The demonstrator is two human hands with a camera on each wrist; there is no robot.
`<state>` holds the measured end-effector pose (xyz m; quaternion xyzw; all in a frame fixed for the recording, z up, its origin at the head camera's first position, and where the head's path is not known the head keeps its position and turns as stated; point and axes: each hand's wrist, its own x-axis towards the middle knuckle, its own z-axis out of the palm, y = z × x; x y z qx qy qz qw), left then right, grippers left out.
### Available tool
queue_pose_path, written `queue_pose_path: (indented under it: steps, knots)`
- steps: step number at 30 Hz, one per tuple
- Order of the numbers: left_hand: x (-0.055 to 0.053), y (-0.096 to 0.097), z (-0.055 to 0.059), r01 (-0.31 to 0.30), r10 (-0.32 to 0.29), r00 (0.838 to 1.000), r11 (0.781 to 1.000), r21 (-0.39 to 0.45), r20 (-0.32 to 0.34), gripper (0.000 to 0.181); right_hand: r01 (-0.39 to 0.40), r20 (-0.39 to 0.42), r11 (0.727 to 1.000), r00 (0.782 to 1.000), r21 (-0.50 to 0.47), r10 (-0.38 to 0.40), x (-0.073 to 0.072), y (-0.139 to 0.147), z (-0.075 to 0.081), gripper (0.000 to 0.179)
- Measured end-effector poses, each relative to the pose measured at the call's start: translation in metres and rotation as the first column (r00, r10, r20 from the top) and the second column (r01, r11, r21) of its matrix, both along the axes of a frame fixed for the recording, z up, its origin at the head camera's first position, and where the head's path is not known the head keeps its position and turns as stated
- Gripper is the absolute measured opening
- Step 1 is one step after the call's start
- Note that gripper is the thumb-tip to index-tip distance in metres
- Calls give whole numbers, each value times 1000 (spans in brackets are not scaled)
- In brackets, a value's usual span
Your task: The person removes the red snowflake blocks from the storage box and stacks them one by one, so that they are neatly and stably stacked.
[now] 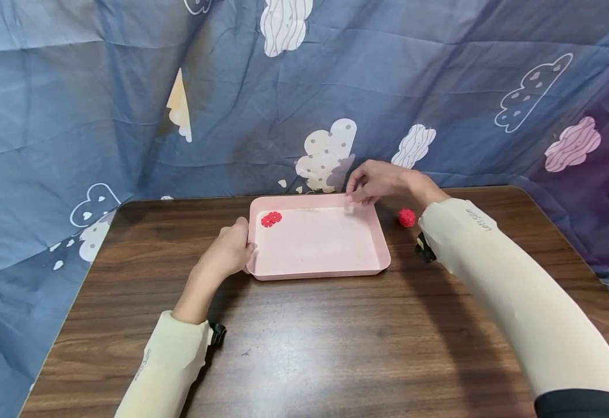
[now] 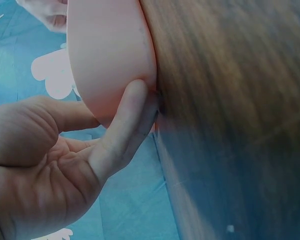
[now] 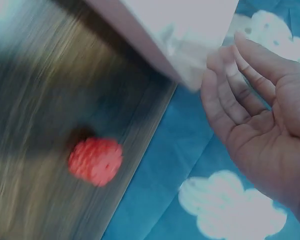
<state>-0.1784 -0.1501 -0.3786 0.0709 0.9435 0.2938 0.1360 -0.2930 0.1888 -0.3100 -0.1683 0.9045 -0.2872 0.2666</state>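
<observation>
A shallow pink tray (image 1: pixel 314 274) lies on the wooden table. Its left side is held by my left hand (image 1: pixel 231 247), and the left wrist view shows fingers (image 2: pixel 132 102) pressed against the outer wall. Inside, near the back left corner, lie red flower-shaped flat pieces (image 1: pixel 271 219), partly overlapping. My right hand (image 1: pixel 374 181) is over the tray's back right corner, fingers loosely bent. The right wrist view shows nothing clearly held in the fingers (image 3: pixel 217 100); a pale glossy patch beside the fingertips is too blurred to identify. Beside the tray, below that hand, sits a bumpy red ball (image 1: pixel 407 217).
The brown wooden table (image 1: pixel 304 348) extends in front of the tray and to both sides. A blue cloth (image 1: pixel 241 116) with cloud prints hangs directly behind the table's back edge, close to the tray and the right hand.
</observation>
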Motion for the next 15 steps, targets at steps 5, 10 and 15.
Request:
queue_pose_path:
  steps: [5, 10, 15]
  knots:
    - [0, 2, 0, 0, 0, 1000, 1000, 11, 6, 32, -54, -6, 998, 999, 33, 54, -2, -20, -1, 21]
    - [1, 5, 0, -5, 5, 1000, 1000, 25, 12, 31, -66, 15, 998, 998, 11, 66, -2, -38, -2, 25]
    - [0, 7, 0, 1, -1, 1000, 1000, 29, 9, 32, -104, 33, 994, 994, 22, 103, -2, -56, -6, 32]
